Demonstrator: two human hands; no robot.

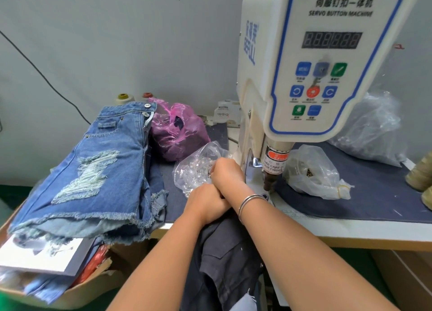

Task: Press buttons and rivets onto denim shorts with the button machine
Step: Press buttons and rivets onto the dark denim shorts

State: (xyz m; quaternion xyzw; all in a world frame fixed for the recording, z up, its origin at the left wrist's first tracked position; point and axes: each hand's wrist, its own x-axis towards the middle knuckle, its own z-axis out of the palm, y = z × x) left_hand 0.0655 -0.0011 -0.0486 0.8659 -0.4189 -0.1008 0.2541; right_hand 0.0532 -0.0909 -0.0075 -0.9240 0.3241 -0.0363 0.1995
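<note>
A stack of blue ripped denim shorts (93, 170) lies at the table's left edge, long axis running away from the viewer, waistband and buttons pointing toward the wall. Beside it, the left hand (205, 203) is curled, its grasp hidden, while the right hand (225, 172), fingers unseen, reaches into a clear bag of metal fasteners (196, 170). The button machine (315, 77) stands right of them.

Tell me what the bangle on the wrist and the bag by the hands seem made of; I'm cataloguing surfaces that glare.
The bangle: looks like polished silver-toned metal, two thin rings with bright highlights, though the alloy cannot be told. The bag: thin clear plastic film, crinkled and glossy, with small shiny pieces showing through it.
</note>
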